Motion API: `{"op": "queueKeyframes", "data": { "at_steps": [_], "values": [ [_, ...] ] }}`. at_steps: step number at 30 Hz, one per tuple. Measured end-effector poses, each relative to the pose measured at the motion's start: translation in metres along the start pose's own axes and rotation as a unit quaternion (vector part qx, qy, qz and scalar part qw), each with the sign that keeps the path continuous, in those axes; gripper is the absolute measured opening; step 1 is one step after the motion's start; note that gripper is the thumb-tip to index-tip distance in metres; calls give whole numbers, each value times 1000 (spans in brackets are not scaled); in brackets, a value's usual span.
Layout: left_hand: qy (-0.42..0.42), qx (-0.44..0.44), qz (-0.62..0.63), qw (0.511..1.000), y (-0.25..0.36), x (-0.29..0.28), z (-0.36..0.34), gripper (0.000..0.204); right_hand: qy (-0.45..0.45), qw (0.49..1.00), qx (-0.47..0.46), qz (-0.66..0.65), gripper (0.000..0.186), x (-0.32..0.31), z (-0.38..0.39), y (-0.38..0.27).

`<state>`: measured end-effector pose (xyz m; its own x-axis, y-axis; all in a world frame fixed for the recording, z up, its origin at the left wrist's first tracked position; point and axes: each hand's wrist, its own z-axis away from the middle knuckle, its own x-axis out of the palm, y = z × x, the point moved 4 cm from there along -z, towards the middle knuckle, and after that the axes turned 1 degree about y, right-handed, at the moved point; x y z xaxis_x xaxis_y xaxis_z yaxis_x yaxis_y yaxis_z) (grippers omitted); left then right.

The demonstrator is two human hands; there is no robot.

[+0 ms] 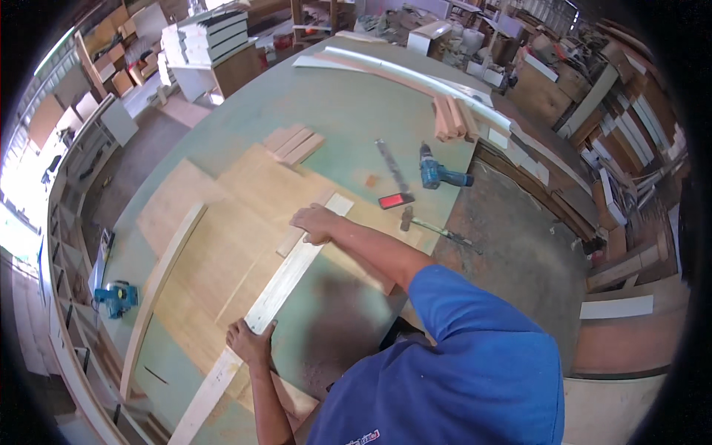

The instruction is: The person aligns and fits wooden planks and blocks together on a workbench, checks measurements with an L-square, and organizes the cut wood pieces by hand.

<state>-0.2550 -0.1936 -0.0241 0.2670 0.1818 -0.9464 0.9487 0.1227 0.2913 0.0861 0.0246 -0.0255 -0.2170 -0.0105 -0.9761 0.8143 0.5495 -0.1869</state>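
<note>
A long pale wooden board runs diagonally across thin plywood sheets on a green-topped table. My left hand grips it lower down, fingers over the far edge and thumb on the near side. Farther up, my right hand is closed over the same board, and its fingers reach a short wooden strip lying crosswise under or against the board's far edge. I cannot tell how the two pieces meet beneath that hand. Left of the sheets lies another long wooden strip.
On the table to the right are a blue cordless drill, a try square with a red handle and a hammer. Stacked short wood pieces lie farther back. A blue power tool sits at the left edge.
</note>
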Motion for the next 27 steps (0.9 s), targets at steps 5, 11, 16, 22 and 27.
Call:
{"op": "queueKeyframes", "data": {
  "at_steps": [5,11,16,22,27],
  "values": [
    [-20,-40,-14,999,11,0,8,88,-132,989,26,55,29,-17,-14,17],
    [-45,-121,-55,990,19,19,7,100,119,989,-92,14,23,-42,0,49],
    [-87,-196,-101,971,14,25,-5,108,177,908,99,-366,41,-159,72,119],
    [-287,-137,-289,903,14,51,-42,108,350,683,306,-564,43,-152,200,381],
    [-347,-154,-253,890,57,53,-62,108,250,700,481,-465,60,-182,272,487]
  ]
}}
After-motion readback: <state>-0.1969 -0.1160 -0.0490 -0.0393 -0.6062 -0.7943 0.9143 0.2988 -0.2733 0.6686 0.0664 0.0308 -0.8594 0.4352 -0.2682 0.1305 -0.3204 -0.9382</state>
